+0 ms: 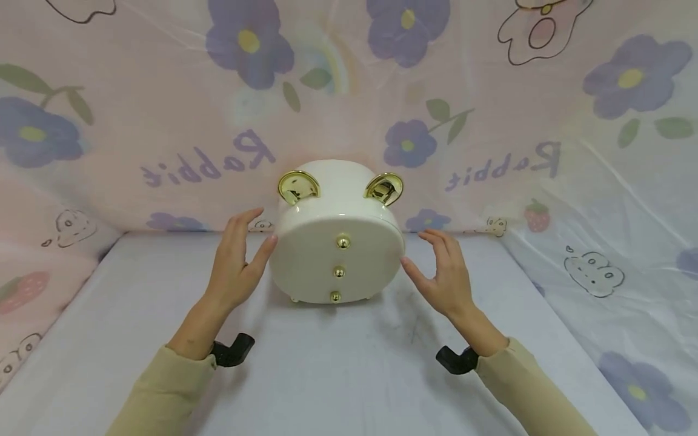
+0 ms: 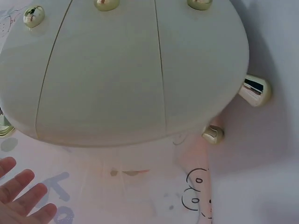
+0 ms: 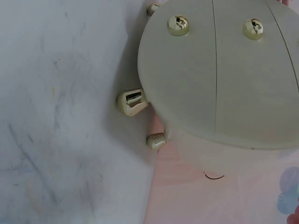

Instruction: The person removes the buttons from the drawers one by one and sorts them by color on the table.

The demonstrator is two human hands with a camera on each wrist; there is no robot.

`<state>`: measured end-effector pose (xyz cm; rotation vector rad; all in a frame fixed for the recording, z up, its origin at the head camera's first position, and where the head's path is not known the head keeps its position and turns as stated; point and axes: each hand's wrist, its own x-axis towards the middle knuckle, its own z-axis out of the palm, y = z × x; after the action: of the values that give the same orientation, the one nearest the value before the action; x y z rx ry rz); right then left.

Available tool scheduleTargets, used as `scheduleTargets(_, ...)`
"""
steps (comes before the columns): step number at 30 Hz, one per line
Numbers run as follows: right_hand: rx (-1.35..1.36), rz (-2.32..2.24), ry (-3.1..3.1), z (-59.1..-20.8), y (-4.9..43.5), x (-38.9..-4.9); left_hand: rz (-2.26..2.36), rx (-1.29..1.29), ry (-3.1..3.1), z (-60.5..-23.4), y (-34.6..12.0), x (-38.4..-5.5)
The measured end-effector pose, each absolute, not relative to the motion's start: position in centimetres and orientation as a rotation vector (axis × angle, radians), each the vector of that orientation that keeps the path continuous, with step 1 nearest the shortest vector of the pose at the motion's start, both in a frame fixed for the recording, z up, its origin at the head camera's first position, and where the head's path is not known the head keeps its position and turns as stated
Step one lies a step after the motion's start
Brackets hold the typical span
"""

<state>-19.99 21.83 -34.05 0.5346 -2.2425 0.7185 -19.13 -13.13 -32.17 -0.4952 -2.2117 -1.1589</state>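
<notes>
A glossy white, rounded drawer box [image 1: 305, 260] stands upright on short gold feet [image 2: 213, 134]. Its front carries three gold knobs [image 1: 342, 242] in a column, and two gold ears [image 1: 299, 189] rise from the top. Thin seams between the drawers show in both wrist views; the drawers look closed. To the left of the box is my left hand [image 1: 235, 266], fingers spread and thumb at the box's edge. My right hand [image 1: 446, 280] mirrors it on the right side, its fingers loosely extended. Whether either thumb touches the box, I cannot tell. Neither hand holds anything.
The box stands on a white table [image 1: 349, 369] near its back edge. Behind and at both sides hangs a pink cloth [image 1: 338, 121] printed with flowers, rabbits and lettering. A black wrist mount [image 1: 233, 350] sits at each cuff.
</notes>
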Motion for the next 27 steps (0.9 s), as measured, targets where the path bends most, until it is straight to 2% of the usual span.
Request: scheduleTargets(27, 0.612, 0.898, -1.909, -33.7, 18.0, -19.6, -1.46, -0.599, -2.242, -29.1, -12.2, -21.2)
